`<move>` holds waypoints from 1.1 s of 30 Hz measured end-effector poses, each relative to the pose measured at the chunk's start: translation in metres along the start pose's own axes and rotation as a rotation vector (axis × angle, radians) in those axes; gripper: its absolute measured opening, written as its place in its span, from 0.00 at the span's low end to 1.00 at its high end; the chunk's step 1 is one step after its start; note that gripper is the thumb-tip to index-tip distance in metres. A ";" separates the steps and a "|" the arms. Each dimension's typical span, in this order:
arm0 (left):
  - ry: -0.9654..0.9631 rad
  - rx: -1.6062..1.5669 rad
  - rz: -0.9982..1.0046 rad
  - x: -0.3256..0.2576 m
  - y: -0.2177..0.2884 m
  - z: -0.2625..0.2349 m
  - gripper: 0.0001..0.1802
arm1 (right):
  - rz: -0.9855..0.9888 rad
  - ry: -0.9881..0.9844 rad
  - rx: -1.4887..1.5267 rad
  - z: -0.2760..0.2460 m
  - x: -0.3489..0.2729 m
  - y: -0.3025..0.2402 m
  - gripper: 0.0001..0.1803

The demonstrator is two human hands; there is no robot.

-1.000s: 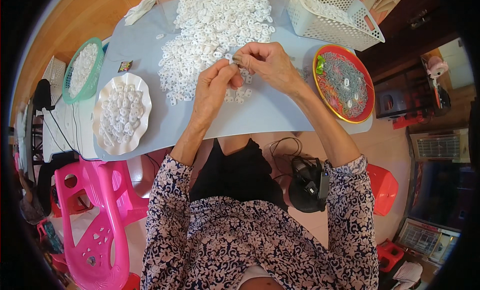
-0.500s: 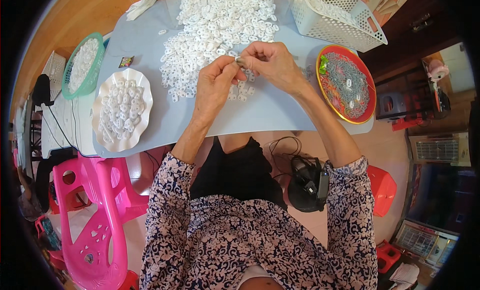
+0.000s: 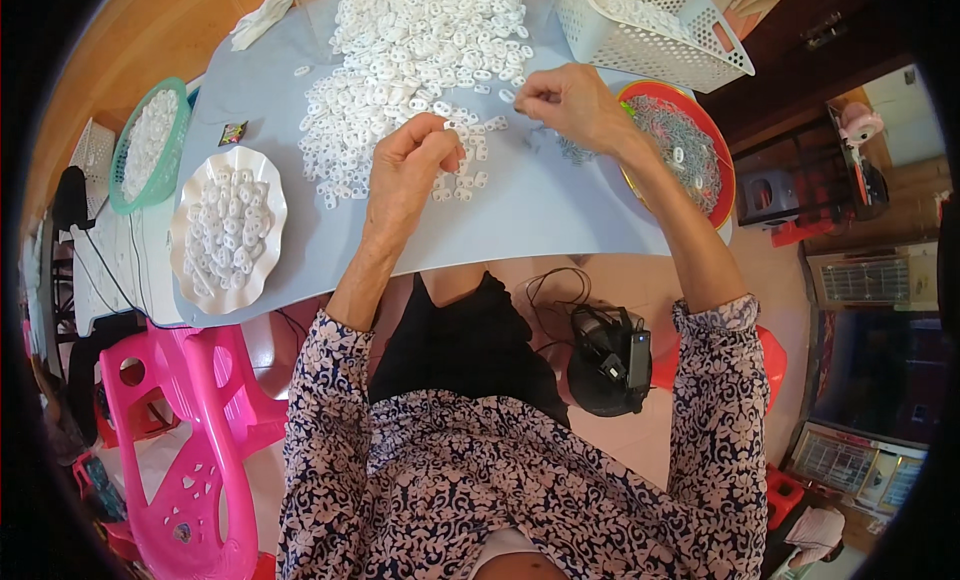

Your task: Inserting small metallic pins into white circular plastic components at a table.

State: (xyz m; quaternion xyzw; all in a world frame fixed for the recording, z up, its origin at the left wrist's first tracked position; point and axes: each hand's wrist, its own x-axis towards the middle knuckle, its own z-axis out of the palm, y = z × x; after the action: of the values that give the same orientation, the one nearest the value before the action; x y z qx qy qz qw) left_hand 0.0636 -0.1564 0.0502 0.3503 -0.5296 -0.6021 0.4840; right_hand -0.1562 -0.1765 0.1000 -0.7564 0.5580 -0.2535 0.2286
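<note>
My left hand (image 3: 408, 165) is closed at the near edge of a heap of small white oval plastic pieces with holes (image 3: 430, 40). A small white plastic piece (image 3: 449, 125) shows at its thumb and forefinger. To the right, my right hand (image 3: 575, 108) is pinched shut above the table; what its fingertips hold is hidden. A loose white piece (image 3: 507, 96) appears beside those fingertips. Below that hand lies a little pile of small grey bits (image 3: 575, 152). A red bowl with a yellow rim (image 3: 724, 150), filled with thin grey pieces, stands partly behind my right forearm.
On the left of the grey table (image 3: 540, 225) stands a white scalloped dish (image 3: 278, 230) of white pieces, with a small packet (image 3: 233, 133) behind it. A green basket (image 3: 122, 165) is farther left. A white perforated basket (image 3: 650, 55) stands back right. A pink chair (image 3: 215, 420) is below.
My hands have come apart from where they met over the heap. The right hand has moved right, toward the red bowl; the left stays near the heap. The view has shifted slightly.
</note>
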 end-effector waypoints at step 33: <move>0.004 0.009 -0.062 -0.002 0.007 0.006 0.10 | -0.276 -0.195 -0.657 0.014 -0.006 -0.005 0.05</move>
State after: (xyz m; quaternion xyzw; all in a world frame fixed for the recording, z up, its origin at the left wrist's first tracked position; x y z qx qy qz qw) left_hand 0.0604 -0.1531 0.0580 0.3700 -0.5202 -0.6137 0.4646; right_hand -0.1453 -0.1690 0.0912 -0.8782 0.4779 -0.0160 -0.0105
